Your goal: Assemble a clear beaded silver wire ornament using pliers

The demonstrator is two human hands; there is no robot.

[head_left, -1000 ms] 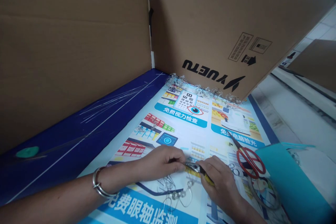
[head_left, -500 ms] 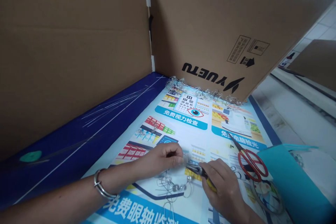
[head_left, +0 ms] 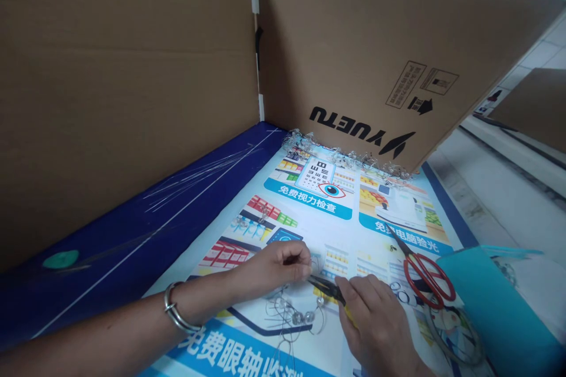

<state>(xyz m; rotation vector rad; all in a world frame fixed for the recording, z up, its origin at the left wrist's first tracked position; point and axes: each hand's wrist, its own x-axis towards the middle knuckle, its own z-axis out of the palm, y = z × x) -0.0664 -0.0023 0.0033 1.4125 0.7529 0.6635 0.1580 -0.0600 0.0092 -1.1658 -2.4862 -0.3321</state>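
Left hand's fingers (head_left: 297, 262) curl shut in a pinch, whatever they hold too small to make out, right at the tip of the pliers (head_left: 329, 290). Right hand (head_left: 375, 330) is closed around the pliers' yellow handles, with the nose pointing at the left fingertips. Left hand (head_left: 276, 268) and right hand both rest low on the printed poster (head_left: 309, 238), a metal bangle (head_left: 177, 313) on the left wrist. Just below the hands on the poster lies a small tangle of thin wire with clear beads (head_left: 297, 317). Finished-looking clear beaded bits (head_left: 345, 156) are heaped in a row along the poster's far edge, so a good number are done. Straight bare wires (head_left: 198, 174) lie left of the poster, not worked yet by the look of it. Red-handled scissors (head_left: 427, 280) and a teal folder (head_left: 495, 306) sit right of the poster
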